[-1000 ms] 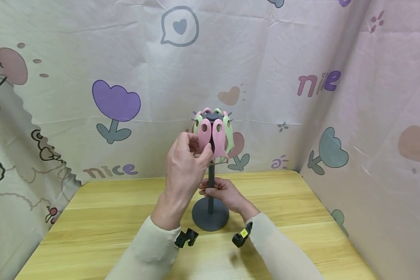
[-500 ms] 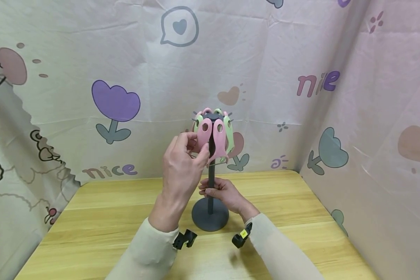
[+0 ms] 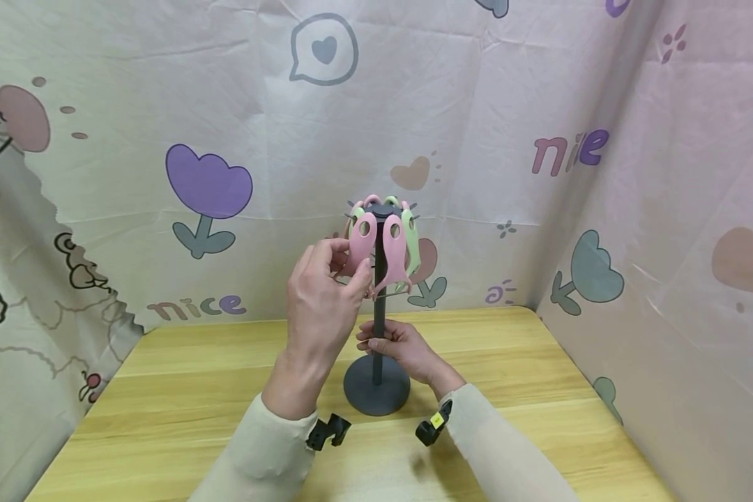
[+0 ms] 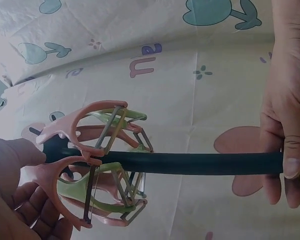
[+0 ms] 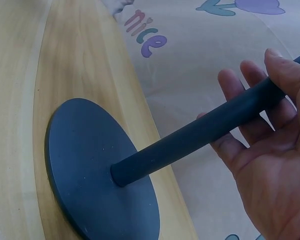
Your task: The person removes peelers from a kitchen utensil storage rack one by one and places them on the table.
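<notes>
A dark stand has a round base (image 3: 376, 397), an upright pole (image 5: 190, 135) and a ring of hooks on top, where several pink and green Y-shaped peelers hang. My left hand (image 3: 320, 296) pinches the front-left pink peeler (image 3: 362, 240) between thumb and fingers; its top hole is at hook height and it leans slightly. Beside it, another pink peeler (image 3: 394, 247) hangs untouched, with a green peeler (image 3: 412, 244) to its right. Blades of the peelers point down the pole in the left wrist view. Low on the pole, my right hand (image 5: 270, 175) holds it between thumb and fingers.
The stand's base rests on a wood-grain table (image 3: 213, 390). A printed cloth (image 3: 276, 160) hangs behind and along both sides. Small black cameras (image 3: 329, 432) are strapped at both wrists.
My left hand has shifted slightly left with the pink peeler, tilting it and widening the gap to the neighbouring pink peeler. The right hand and the stand have stayed put.
</notes>
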The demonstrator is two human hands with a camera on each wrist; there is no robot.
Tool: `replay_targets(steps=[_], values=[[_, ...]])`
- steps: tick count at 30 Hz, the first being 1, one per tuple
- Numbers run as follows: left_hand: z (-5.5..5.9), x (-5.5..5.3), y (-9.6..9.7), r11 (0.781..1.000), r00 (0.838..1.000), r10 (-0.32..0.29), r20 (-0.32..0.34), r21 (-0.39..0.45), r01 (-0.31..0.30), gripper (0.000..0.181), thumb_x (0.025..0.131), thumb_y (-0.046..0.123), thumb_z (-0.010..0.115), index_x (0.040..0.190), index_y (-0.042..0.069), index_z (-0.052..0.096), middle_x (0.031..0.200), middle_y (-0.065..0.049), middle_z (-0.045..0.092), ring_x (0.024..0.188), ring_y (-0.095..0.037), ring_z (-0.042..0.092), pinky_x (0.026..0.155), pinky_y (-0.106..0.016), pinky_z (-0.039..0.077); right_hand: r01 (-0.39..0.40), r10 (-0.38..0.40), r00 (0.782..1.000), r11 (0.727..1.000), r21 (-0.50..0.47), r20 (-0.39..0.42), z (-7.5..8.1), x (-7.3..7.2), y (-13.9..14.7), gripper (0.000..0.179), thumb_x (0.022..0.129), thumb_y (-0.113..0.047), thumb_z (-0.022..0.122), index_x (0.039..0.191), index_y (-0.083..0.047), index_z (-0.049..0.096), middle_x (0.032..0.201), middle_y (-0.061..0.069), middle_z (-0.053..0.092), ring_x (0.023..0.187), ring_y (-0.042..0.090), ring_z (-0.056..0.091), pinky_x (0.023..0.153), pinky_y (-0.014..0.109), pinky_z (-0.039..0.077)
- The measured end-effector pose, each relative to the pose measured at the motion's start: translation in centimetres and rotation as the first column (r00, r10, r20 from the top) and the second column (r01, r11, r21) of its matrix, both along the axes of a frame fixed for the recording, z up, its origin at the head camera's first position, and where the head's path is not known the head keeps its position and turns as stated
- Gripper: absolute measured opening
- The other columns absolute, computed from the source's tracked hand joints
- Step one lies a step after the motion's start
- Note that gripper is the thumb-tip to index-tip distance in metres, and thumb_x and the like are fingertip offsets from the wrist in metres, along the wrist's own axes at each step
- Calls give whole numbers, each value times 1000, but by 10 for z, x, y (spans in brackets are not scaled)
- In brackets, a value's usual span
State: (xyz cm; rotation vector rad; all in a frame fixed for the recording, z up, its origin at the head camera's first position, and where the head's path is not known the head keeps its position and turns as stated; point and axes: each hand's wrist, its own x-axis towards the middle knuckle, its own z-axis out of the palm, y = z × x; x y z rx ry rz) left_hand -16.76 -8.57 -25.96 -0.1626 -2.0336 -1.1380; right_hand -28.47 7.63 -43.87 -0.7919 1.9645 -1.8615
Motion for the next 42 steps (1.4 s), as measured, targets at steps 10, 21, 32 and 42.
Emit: replay_targets(steps=[10, 21, 32, 42], values=[[1, 9, -6, 997, 998, -44, 34, 60, 42, 31, 94, 16, 80, 120, 6, 68, 104, -6, 65, 92, -18, 65, 77, -37, 57, -6, 6, 1000, 1000, -7, -6, 0, 2, 0, 35, 103, -9, 68, 137, -1, 66, 134, 32, 66, 116, 28, 74, 103, 40, 57], [-6, 27, -32, 992, 993, 19, 113, 118, -32, 31, 96, 17, 77, 125, 8, 69, 109, -7, 67, 98, -20, 65, 83, -36, 54, -20, 20, 999, 1000, -11, -32, 3, 3, -3, 35, 104, -5, 64, 138, 2, 63, 134, 22, 69, 120, 27, 72, 103, 40, 57], [-27, 22, -58, 982, 974, 89, 209, 144, -121, 30, 98, 20, 75, 125, 8, 68, 108, -10, 69, 95, -21, 64, 75, -14, 46, -33, 33, 998, 999, 10, -45, 5, 1, -2, 32, 105, -4, 61, 136, 5, 62, 133, 30, 67, 119, 29, 73, 107, 50, 54], [-55, 10, -78, 977, 948, 157, 277, 95, -190, 32, 98, 24, 76, 125, 8, 68, 104, -11, 70, 94, -22, 64, 74, -17, 46, -43, 47, 997, 997, 63, -65, 14, 0, 2, 35, 105, -11, 65, 136, 5, 63, 135, 31, 66, 119, 28, 73, 107, 45, 55]])
